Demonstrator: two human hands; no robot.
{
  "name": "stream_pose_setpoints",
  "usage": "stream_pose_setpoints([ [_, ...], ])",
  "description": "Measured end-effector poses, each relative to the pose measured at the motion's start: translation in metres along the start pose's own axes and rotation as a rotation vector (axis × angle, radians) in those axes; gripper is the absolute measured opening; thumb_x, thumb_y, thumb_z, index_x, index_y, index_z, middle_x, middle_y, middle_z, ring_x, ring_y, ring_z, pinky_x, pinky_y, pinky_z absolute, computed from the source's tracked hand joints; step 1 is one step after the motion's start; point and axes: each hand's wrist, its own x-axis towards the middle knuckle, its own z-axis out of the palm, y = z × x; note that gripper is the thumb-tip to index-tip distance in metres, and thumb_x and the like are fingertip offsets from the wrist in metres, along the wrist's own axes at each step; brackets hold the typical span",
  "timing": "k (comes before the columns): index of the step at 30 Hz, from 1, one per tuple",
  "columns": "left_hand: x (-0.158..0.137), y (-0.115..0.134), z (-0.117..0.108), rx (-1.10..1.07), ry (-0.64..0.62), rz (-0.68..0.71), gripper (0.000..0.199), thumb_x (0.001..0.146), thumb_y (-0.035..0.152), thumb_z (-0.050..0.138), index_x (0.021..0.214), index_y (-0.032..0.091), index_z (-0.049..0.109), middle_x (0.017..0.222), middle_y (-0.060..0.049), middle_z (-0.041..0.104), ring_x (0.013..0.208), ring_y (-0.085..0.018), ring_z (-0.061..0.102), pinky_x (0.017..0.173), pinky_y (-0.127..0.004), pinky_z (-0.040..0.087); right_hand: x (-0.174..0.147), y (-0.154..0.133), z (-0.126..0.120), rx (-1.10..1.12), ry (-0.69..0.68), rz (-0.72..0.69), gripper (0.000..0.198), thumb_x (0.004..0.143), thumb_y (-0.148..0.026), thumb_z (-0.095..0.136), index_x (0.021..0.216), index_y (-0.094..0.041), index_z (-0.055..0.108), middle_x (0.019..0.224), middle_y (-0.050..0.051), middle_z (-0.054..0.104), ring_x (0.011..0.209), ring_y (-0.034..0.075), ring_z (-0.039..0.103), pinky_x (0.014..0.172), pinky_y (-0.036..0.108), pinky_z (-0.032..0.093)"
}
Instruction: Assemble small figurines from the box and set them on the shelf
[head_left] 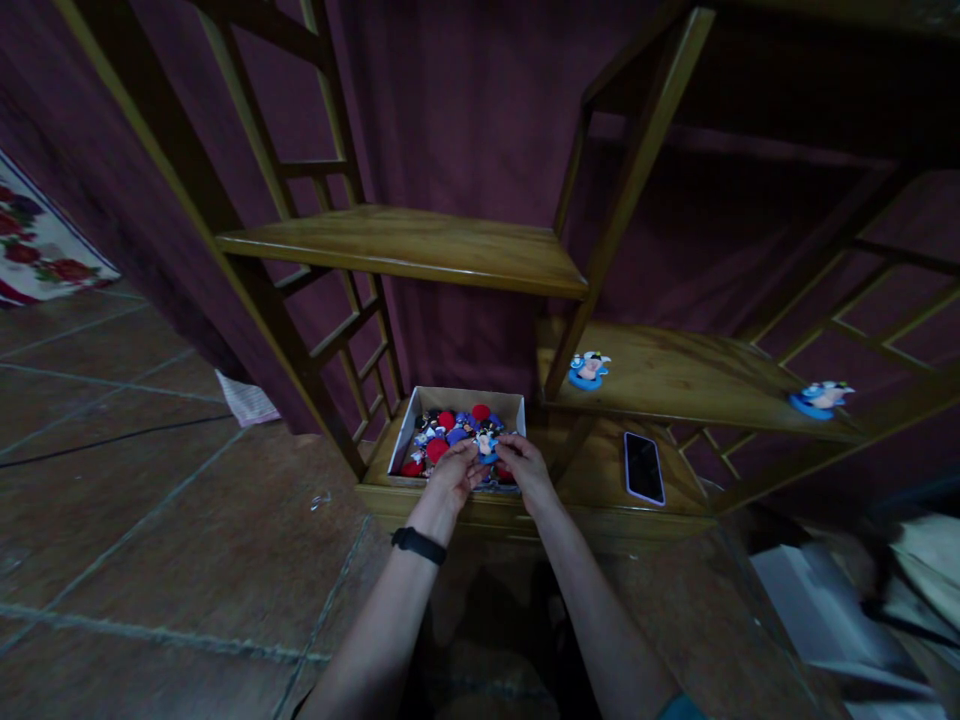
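Between my two hands, over the front of the box, is a small figurine (487, 446) in blue and white. The fingers of my left hand (455, 472) close on its left side, and a black band circles that wrist. On its other side, my right hand (524, 464) pinches it with thumb and fingertips. The open cardboard box (400, 437) beneath holds several small figures in red, blue, purple and black. Two similar blue-based figurines stand on the right shelf: one figurine (589, 370) by the upright post, another figurine (822, 398) near the far right end.
A phone (644, 468) lies on the lower wooden board, right of the box. The right shelf (675, 375) and an upper shelf (405, 245) belong to a wooden rack with slanting posts. Dark red curtain hangs behind. A pale box (832, 600) sits on the floor at right.
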Motion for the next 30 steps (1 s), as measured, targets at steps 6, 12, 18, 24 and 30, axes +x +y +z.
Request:
stream_pose_setpoints([
  [6, -0.0015, 0.0011, 0.0025, 0.049, 0.015, -0.001, 0.012, 0.078, 0.004, 0.053, 0.082, 0.015, 0.054, 0.066, -0.003, 0.062, 0.052, -0.012, 0.062, 0.053, -0.023, 0.053, -0.0006, 0.0012, -0.001, 0.019, 0.008, -0.017, 0.026, 0.063, -0.042, 0.069, 0.082, -0.023, 0.067, 0.084, 0.001, 0.067, 0.077, 0.018, 0.062, 0.066, 0.028, 0.051],
  [12, -0.0024, 0.002, 0.003, 0.077, 0.004, -0.017, 0.008, 0.08, 0.007, 0.052, 0.081, 0.015, 0.053, 0.066, -0.003, 0.062, 0.054, -0.012, 0.062, 0.054, -0.023, 0.053, -0.0032, -0.0029, -0.0012, 0.045, -0.016, -0.039, 0.025, 0.063, -0.04, 0.069, 0.082, -0.023, 0.067, 0.087, 0.001, 0.067, 0.078, 0.017, 0.061, 0.071, 0.03, 0.05],
  [18, -0.0033, 0.0039, 0.0046, 0.053, 0.037, -0.015, 0.008, 0.081, 0.007, 0.051, 0.079, 0.014, 0.054, 0.065, -0.003, 0.062, 0.051, -0.011, 0.06, 0.054, -0.024, 0.053, -0.0035, -0.0021, -0.0021, -0.017, 0.0, -0.069, 0.025, 0.062, -0.034, 0.07, 0.084, -0.022, 0.068, 0.083, 0.0, 0.066, 0.077, 0.016, 0.059, 0.072, 0.029, 0.047],
  [24, -0.0016, 0.0053, 0.0039, 0.037, 0.039, -0.042, 0.01, 0.084, 0.023, 0.054, 0.082, 0.014, 0.057, 0.067, -0.004, 0.063, 0.053, -0.013, 0.061, 0.053, -0.025, 0.052, -0.0016, -0.0001, -0.0018, -0.04, -0.001, -0.105, 0.023, 0.062, -0.03, 0.068, 0.083, -0.022, 0.068, 0.087, 0.001, 0.067, 0.084, 0.018, 0.059, 0.077, 0.03, 0.046],
  [30, -0.0006, 0.0074, 0.0035, 0.051, 0.002, -0.071, 0.023, 0.081, 0.037, 0.058, 0.08, 0.014, 0.059, 0.066, -0.004, 0.062, 0.052, -0.012, 0.058, 0.052, -0.023, 0.049, -0.0069, -0.0069, 0.0024, -0.025, -0.033, -0.138, 0.02, 0.064, -0.028, 0.064, 0.083, -0.022, 0.068, 0.087, 0.001, 0.067, 0.085, 0.017, 0.059, 0.081, 0.03, 0.045],
])
